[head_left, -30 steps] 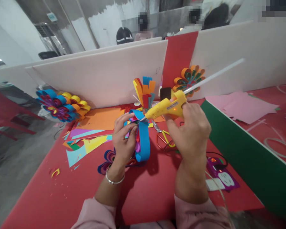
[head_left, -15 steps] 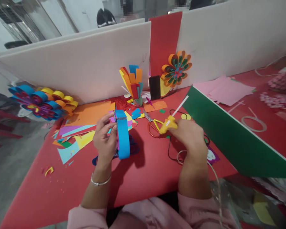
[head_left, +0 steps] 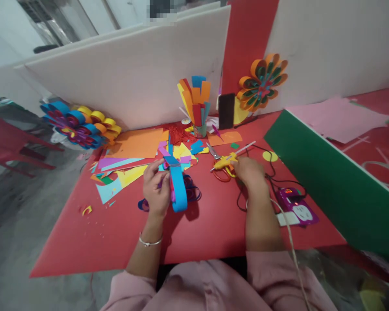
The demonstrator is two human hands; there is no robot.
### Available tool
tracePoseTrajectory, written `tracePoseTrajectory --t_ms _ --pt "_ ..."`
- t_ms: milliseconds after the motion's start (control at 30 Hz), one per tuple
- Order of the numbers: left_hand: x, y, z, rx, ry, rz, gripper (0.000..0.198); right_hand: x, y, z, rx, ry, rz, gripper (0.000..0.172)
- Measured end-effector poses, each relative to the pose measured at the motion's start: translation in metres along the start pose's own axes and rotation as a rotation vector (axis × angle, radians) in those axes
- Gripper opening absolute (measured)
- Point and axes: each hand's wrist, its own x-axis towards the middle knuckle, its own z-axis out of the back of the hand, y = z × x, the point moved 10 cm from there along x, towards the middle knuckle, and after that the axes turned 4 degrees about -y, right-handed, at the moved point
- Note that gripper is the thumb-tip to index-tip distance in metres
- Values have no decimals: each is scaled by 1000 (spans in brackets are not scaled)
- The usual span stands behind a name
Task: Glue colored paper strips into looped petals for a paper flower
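Observation:
A blue paper loop [head_left: 180,190] with pink paper inside it is pinched in my left hand [head_left: 157,190], upright and slightly tilted above the table. Behind and below it lie dark blue paper loops [head_left: 193,192], partly hidden by the hand. My right hand [head_left: 251,172] is closed around a yellow glue gun [head_left: 225,161]. Its nozzle points left, towards the blue loop but apart from it, and a white glue stick [head_left: 246,148] sticks out of its back. Beneath the gun are scissors [head_left: 221,174] with red and yellow handles, partly covered.
Paper scraps [head_left: 184,153] and orange sheets [head_left: 138,143] lie at the back left. A cup of paper strips [head_left: 200,129], a phone [head_left: 226,111] and paper flowers [head_left: 264,82] stand near the white partition [head_left: 132,82]. A purple power strip [head_left: 300,207] and cords lie right, beside a green board [head_left: 327,172].
The view has shifted, so the table appears farther right and higher. My right hand has brought the glue gun left, over the scissors. The blue loop has tilted slightly in my left hand.

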Motion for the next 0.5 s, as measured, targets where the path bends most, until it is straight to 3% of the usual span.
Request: tracePoseTrajectory --t_ms 33,67,133,233,300,400,500 --pt "1 -3 -1 14 4 -29 24 -4 6 5 4 -84 9 44" --pt "1 -4 -2 19 4 -45 24 -12 19 20 67 -275 72 42" --pt "2 -2 -2 -3 -6 -24 23 -35 53 37 355 -479 302 36" --pt "1 12 -1 -119 -19 98 24 -63 102 31 908 -355 630 22" --pt "-4 23 -5 -218 12 190 24 -77 126 22 1093 -231 732 15" --pt "-11 32 -8 -313 50 267 25 -92 140 13 1228 -159 784 10" --pt "-15 29 -4 -287 18 247 24 -102 137 8 1312 -130 742 11"
